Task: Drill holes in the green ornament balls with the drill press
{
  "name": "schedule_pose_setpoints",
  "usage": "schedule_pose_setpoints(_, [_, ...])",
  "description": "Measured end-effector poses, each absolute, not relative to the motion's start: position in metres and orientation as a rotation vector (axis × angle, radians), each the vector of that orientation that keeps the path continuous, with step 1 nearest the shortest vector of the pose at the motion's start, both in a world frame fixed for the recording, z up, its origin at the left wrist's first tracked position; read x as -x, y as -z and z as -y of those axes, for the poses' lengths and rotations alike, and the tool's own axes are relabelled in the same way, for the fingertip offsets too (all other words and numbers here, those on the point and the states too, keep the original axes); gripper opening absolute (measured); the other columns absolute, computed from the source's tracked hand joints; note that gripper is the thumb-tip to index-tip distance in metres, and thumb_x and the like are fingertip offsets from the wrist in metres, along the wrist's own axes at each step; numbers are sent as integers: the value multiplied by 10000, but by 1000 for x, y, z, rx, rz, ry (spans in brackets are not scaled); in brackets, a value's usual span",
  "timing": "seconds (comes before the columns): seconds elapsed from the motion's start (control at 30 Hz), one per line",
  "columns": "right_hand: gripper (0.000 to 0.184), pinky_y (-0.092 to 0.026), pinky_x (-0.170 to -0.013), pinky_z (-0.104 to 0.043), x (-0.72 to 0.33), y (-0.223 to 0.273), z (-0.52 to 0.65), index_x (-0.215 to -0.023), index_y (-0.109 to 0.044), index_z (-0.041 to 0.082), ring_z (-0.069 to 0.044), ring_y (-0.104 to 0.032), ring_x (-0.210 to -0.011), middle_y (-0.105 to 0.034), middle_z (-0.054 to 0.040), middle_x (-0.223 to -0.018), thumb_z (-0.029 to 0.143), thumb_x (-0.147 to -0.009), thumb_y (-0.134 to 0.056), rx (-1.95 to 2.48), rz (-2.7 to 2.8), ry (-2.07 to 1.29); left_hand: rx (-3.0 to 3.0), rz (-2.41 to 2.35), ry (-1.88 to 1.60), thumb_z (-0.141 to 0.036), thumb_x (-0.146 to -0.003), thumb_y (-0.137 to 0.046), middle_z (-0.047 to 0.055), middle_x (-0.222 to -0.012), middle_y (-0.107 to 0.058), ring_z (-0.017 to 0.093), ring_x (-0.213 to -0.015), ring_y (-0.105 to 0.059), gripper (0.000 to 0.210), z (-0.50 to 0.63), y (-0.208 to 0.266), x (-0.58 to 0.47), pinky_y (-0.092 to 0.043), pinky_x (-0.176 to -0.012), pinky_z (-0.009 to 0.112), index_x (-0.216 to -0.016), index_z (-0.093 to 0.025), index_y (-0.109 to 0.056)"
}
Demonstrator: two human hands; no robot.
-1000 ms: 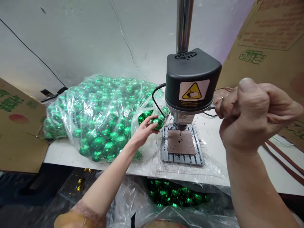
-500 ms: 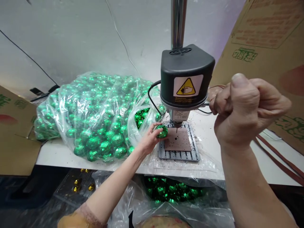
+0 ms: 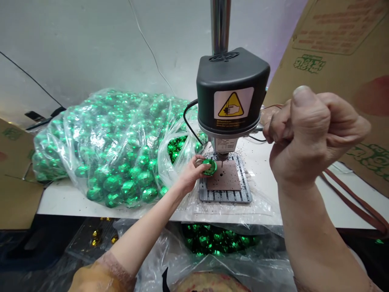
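Observation:
My left hand (image 3: 192,173) is closed on a shiny green faceted ball (image 3: 209,167), fingers and thumb at its left side. The ball is just left of the thin drill bit (image 3: 222,164) of a small bench drill press (image 3: 232,93), apart from the bit and above a brownish square board (image 3: 225,178) with a dark hole. Under the board is a slotted metal base (image 3: 225,197). My right hand (image 3: 313,138) makes a fist to the right of the drill head. A short metal lever (image 3: 259,129) runs from the head toward this fist, which hides most of it.
A large clear bag (image 3: 115,146) of green balls fills the table's left side. Below the front edge hangs another open bag (image 3: 219,239) of them. Cardboard boxes (image 3: 343,81) flank the table. Dark shavings and a brown strap (image 3: 355,202) lie on the white table (image 3: 261,162).
The ball has turned in my left hand and is a little closer to the drill bit. My right fist stays beside the drill head. The whole view has shifted slightly.

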State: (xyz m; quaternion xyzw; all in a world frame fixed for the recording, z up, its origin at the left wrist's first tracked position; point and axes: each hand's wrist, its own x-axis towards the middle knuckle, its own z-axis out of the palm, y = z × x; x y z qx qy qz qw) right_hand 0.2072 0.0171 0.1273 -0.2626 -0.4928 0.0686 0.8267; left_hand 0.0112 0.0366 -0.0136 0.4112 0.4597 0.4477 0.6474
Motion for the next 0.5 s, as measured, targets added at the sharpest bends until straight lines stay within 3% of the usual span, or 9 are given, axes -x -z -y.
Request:
schedule_pose_setpoints(0.13, [482, -325, -451, -328, -206, -127, -16, -512, -417, 219, -78, -351, -412, -388, 61, -461, 299, -928, -648, 559, 1044, -140, -1090, -1039, -1092, -269, -647, -924, 44, -1062, -760, 204, -979, -697, 569, -41, 23, -14, -505, -984, 383, -1155, -197, -678])
schedule_pose_setpoints(0.3, [486, -295, -450, -336, -206, -128, -15, -513, -396, 217, -80, -330, -411, -364, 58, -461, 278, -927, -641, 560, 1041, -137, -1193, -956, -1117, -361, -671, -961, 39, -1040, -759, 200, -974, -694, 595, -47, 31, -15, -502, -961, 375, -1149, -216, -639])
schedule_pose_setpoints(0.5, [491, -303, -477, -324, -206, -128, -15, -514, -392, 207, -66, -314, -432, -360, 59, -472, 282, -931, -639, 575, 1037, -138, -1347, -895, -1056, -406, -672, -973, 75, -1161, -739, 255, -1139, -664, 646, -56, 42, -15, -486, -1033, 401, -1182, -212, -627])
